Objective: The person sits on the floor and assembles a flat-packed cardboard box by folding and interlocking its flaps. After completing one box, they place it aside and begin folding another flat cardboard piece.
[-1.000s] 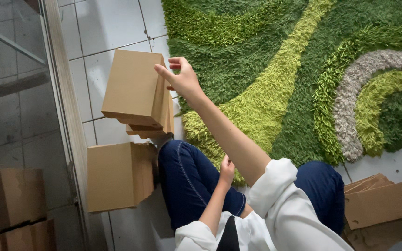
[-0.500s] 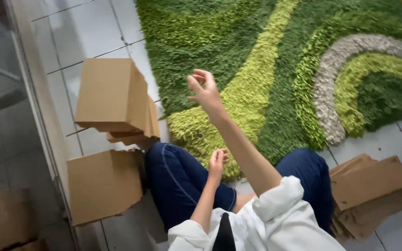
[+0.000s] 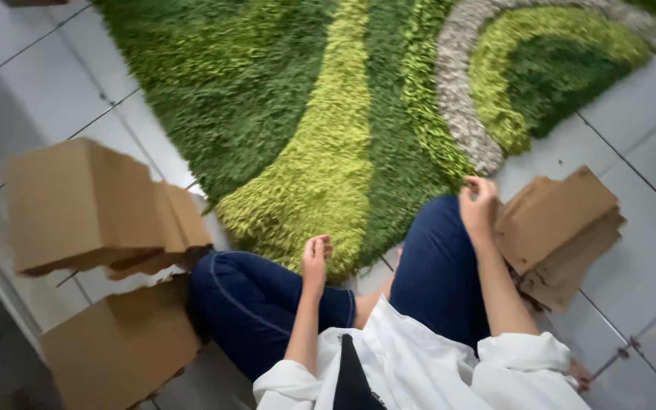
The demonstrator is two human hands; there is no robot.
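Observation:
My right hand [image 3: 479, 206] rests at the near corner of a pile of flattened brown cardboard [image 3: 563, 228] on the tiles to my right, with its fingers curled over the top sheet's edge. My left hand [image 3: 315, 260] hangs above my left knee, fingers loosely curled and holding nothing. To my left, assembled cardboard boxes [image 3: 85, 205] sit stacked, with another box [image 3: 119, 345] below them near my leg. I sit cross-legged in blue jeans and a white top.
A shaggy rug [image 3: 305, 114] in green shades with a grey arc lies on the white floor tiles [image 3: 639, 121] in front of my knees. A dark threshold or frame runs along the left edge.
My right arm has swung from the box stack on the left over to the flattened cardboard on the right. The view has shifted right. The left hand has stayed by my knee.

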